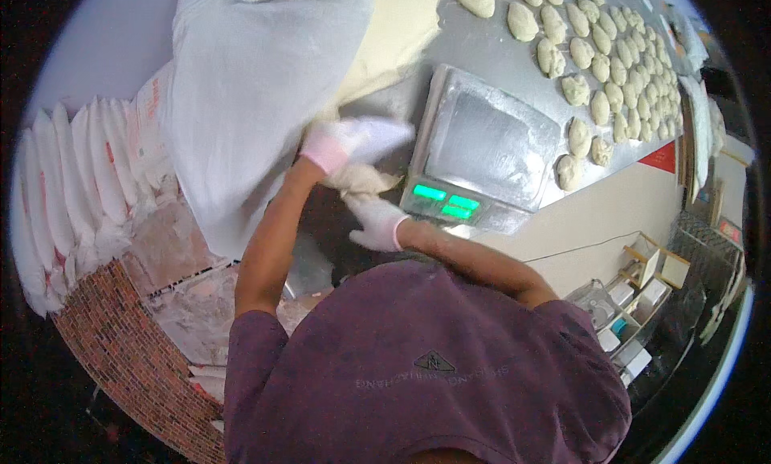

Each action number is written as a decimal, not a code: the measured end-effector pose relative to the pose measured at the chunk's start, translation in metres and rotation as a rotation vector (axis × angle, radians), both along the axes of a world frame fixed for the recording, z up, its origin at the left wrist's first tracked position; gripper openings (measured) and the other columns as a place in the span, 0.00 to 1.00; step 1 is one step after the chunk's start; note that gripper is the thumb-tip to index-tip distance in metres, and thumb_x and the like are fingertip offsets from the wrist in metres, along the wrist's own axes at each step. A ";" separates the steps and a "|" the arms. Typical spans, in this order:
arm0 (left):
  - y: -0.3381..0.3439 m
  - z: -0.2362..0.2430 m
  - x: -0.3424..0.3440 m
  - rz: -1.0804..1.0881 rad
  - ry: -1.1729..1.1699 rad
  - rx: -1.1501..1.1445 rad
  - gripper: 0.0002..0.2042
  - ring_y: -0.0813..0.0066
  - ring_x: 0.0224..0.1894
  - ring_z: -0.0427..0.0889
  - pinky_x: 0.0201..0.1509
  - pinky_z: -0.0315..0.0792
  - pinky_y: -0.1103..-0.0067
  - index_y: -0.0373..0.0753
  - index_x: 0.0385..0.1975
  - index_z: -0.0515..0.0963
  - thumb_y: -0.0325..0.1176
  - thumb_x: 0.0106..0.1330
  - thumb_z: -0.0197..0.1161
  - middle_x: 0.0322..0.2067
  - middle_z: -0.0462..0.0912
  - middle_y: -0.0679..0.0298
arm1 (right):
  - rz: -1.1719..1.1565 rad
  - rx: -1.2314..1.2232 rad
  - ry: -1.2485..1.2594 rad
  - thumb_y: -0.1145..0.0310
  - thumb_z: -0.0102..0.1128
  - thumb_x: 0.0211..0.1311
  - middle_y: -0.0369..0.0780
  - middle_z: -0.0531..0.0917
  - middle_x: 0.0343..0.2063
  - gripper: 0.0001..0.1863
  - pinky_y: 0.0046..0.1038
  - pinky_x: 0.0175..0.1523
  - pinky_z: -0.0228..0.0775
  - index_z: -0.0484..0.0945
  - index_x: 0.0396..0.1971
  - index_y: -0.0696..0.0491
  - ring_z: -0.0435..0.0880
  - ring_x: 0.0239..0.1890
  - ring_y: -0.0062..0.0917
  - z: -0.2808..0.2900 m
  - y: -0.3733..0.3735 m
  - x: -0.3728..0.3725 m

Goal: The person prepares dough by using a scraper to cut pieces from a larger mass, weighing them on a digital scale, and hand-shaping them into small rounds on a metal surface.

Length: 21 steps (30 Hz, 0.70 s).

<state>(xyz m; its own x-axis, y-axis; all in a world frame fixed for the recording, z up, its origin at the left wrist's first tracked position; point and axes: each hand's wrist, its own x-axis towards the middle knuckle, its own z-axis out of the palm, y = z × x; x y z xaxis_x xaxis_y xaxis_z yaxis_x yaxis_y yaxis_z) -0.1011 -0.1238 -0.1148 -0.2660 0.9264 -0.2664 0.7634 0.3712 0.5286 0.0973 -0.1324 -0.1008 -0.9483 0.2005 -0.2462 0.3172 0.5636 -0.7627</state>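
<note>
My left hand [328, 145], in a white and pink glove, is closed on a pale, flat dough scraper [381, 138], whose blade is blurred by motion. Just below it, my right hand [374, 223], gloved the same way, grips a lump of dough [363, 180] at the table's near edge. A large mass of dough [397, 34] lies beyond my left hand, partly covered by a whitish plastic sheet [249, 86]. To the right of both hands stands a digital scale [490, 147] with a bare, flour-dusted metal plate and lit green displays.
Many portioned dough pieces [578, 54] are spread over the metal table [490, 50] at the far right. White sacks [88, 159] stand in a row at the left. A crate of small containers [634, 303] sits lower right, below table height.
</note>
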 end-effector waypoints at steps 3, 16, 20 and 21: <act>-0.022 0.041 -0.017 0.640 -0.236 0.529 0.10 0.56 0.38 0.78 0.42 0.71 0.70 0.38 0.35 0.78 0.33 0.59 0.52 0.37 0.80 0.54 | 0.039 0.065 0.017 0.65 0.58 0.45 0.53 0.72 0.44 0.25 0.38 0.54 0.63 0.67 0.43 0.62 0.71 0.48 0.45 0.010 0.016 0.003; 0.018 0.071 0.026 0.133 0.077 -0.188 0.20 0.54 0.47 0.74 0.46 0.70 0.68 0.40 0.41 0.76 0.49 0.61 0.47 0.42 0.77 0.49 | -0.291 0.268 0.170 0.70 0.57 0.46 0.54 0.69 0.48 0.29 0.37 0.56 0.62 0.63 0.52 0.60 0.68 0.51 0.48 0.007 0.034 0.027; 0.014 -0.013 0.019 0.161 -0.077 -0.207 0.20 0.53 0.48 0.73 0.46 0.69 0.67 0.41 0.43 0.75 0.49 0.61 0.48 0.42 0.77 0.48 | -0.527 0.018 0.102 0.67 0.57 0.47 0.60 0.55 0.59 0.39 0.34 0.67 0.45 0.52 0.58 0.66 0.52 0.64 0.48 -0.016 0.020 0.015; -0.002 -0.067 -0.001 0.198 -0.022 -0.104 0.19 0.53 0.48 0.74 0.46 0.69 0.67 0.41 0.44 0.75 0.48 0.61 0.49 0.43 0.77 0.49 | -0.546 -0.058 0.092 0.67 0.59 0.46 0.60 0.57 0.58 0.40 0.34 0.67 0.46 0.52 0.58 0.65 0.53 0.63 0.48 -0.018 0.018 0.005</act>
